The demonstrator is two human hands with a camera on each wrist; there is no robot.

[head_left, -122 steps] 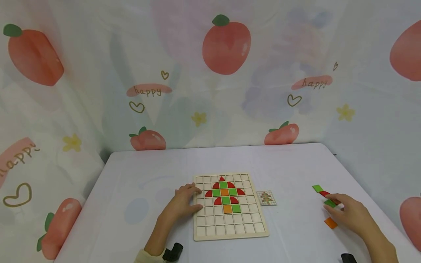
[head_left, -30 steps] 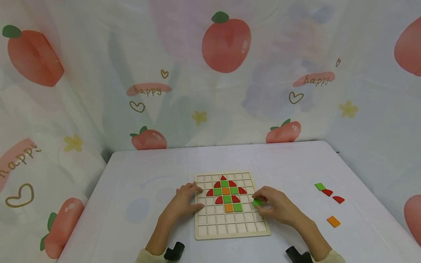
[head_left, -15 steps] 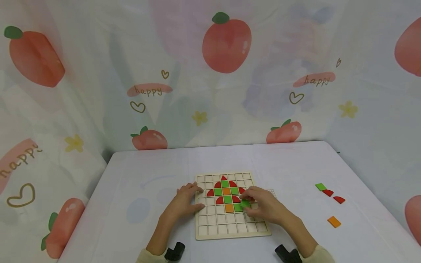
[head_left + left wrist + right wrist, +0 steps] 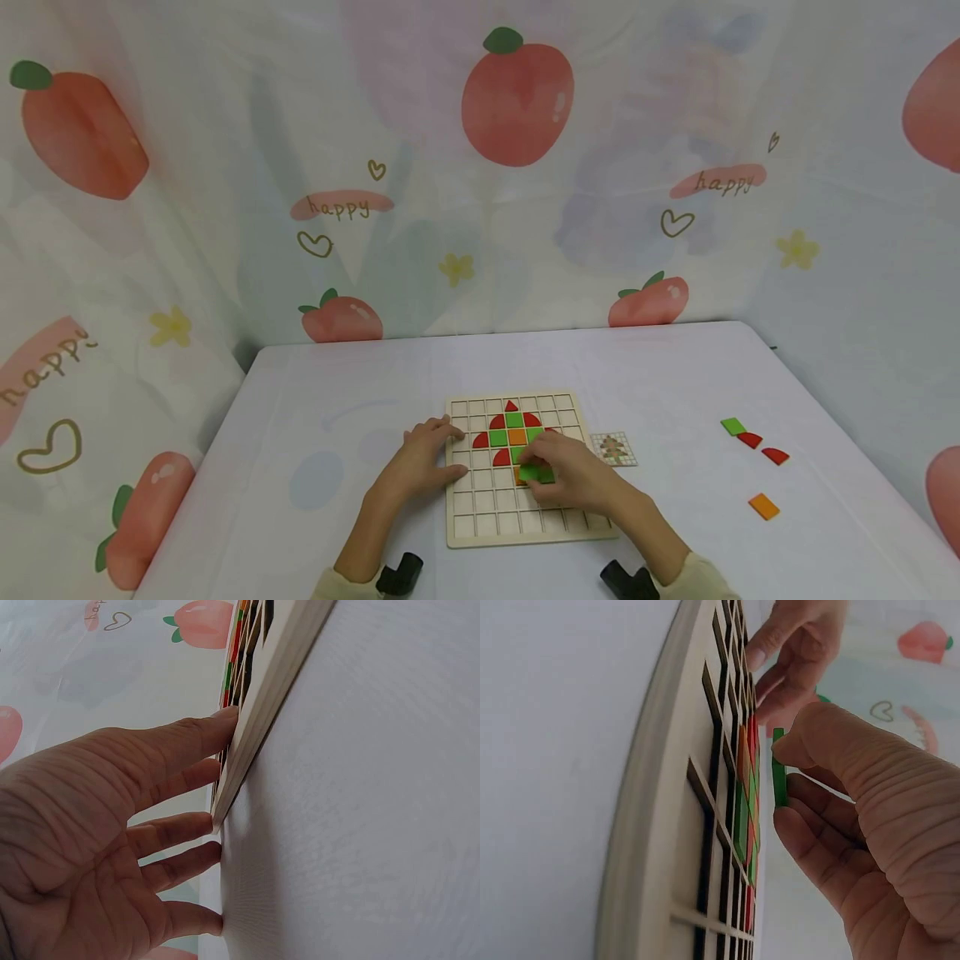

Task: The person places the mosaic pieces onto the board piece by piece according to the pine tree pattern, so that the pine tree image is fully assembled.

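A wooden grid board (image 4: 525, 543) lies on the table, with red, green and orange tiles set in its cells in a tree-like pattern. My left hand (image 4: 420, 462) rests at the board's left edge, its thumb and fingers spread and fairly straight; the left wrist view shows the thumb touching the rim. Over the lower middle of the pattern, my right hand (image 4: 570, 475) pinches a green square tile (image 4: 779, 769) between thumb and fingers. In the right wrist view that tile is apart from the board surface. The right hand hides some of the placed tiles in the head view.
A small card with a printed tree pattern (image 4: 613, 450) lies right of the board. Farther right are a loose green tile (image 4: 733, 427), two red rounded tiles (image 4: 776, 456) and an orange square tile (image 4: 764, 507). A patterned cloth hangs behind the table.
My right hand has taken a green tile from the loose group at the right and carried it left over the board's pattern. The left hand has stayed at the board's edge.
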